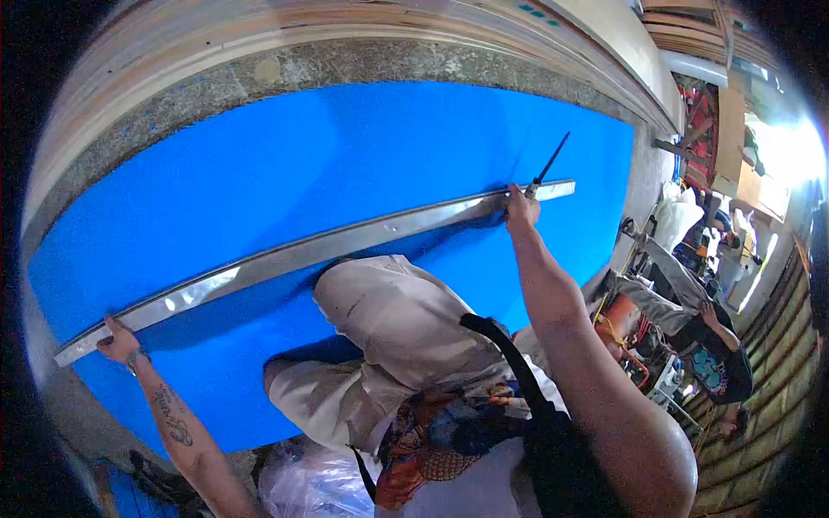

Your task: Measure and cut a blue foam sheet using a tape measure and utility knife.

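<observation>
Seemingly at the step of setting and steadying a long, narrow, silver-coloured metal bar (389, 226) over a bright blue, flat sheet (371, 147). To be found under both hands, slantwise, from just outside the left hand (119, 342) to a little past the right hand (522, 205), with blue surface beyond and nearer than both. Calling next, probably, for even pressure from the left hand against slipping, and for careful control of the tool at the right hand, without pushing the bar out of line. With left hand, grasping the bar near its end, with fingers bent over the metal. With right hand, apparently gripping a thin, dark, blade-like tool (553, 158), pointing up and away from the fingers, and at the same time touching the bar. Cannot tell from this view the exact placing of each finger. Reaching wide apart with both arms, forward to left and forward to right, with right arm nearly straight, and with knees in pale cloth trousers (389, 311) between the hands, nearer to the body.
</observation>
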Action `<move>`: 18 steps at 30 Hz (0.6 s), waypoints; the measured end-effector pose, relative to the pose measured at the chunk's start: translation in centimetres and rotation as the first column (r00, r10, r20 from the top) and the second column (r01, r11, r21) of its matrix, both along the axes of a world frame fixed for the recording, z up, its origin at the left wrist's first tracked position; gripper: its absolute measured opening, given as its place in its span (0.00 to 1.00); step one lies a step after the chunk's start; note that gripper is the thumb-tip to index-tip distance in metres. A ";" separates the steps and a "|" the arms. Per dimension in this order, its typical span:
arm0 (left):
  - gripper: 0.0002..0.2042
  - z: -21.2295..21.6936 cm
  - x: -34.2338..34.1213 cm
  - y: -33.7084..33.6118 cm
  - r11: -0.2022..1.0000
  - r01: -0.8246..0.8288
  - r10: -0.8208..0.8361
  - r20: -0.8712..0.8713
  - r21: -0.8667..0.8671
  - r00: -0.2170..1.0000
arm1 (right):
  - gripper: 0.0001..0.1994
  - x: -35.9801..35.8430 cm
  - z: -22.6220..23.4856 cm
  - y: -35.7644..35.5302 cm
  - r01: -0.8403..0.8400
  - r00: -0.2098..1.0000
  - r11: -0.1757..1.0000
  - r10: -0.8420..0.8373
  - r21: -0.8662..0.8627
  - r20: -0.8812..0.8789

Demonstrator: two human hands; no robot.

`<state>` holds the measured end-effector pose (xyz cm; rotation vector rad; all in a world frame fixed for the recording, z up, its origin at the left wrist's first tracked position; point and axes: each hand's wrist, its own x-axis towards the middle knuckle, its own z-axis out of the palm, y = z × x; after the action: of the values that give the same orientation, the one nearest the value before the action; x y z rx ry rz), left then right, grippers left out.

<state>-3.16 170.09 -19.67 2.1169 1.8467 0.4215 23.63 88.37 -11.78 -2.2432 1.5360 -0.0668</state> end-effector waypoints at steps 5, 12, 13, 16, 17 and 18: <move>0.32 0.3 -2.1 4.2 0.993 0.081 -0.078 -0.039 0.081 0.996 | 0.21 -1.7 1.7 3.9 0.048 0.999 0.989 -0.044 0.139 -0.032; 0.32 1.3 -0.8 2.6 1.000 0.023 -0.023 -0.001 0.015 1.000 | 0.26 -1.1 0.3 2.5 -0.034 0.996 0.998 0.030 0.057 0.081; 0.32 1.3 -0.6 2.4 1.000 0.008 -0.008 0.001 0.003 1.000 | 0.25 -0.9 0.5 2.8 -0.060 0.995 0.998 0.057 0.035 0.083; 0.32 1.6 -0.1 1.7 1.000 0.012 -0.012 0.013 -0.002 1.000 | 0.26 -0.6 1.4 3.5 -0.098 0.991 0.995 0.095 0.024 0.096; 0.33 1.7 0.0 1.4 1.000 0.019 -0.019 0.019 0.001 1.000 | 0.27 -0.6 1.7 3.7 -0.091 0.993 0.996 0.089 0.024 0.083; 0.33 1.5 -0.2 1.5 1.000 0.025 -0.025 -0.004 0.012 1.000 | 0.27 -0.6 1.8 3.8 -0.084 0.994 0.996 0.083 0.024 0.070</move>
<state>-3.32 171.55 -18.22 2.1481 1.8219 0.4240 23.04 92.14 -9.96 -2.2569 1.3979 -0.0974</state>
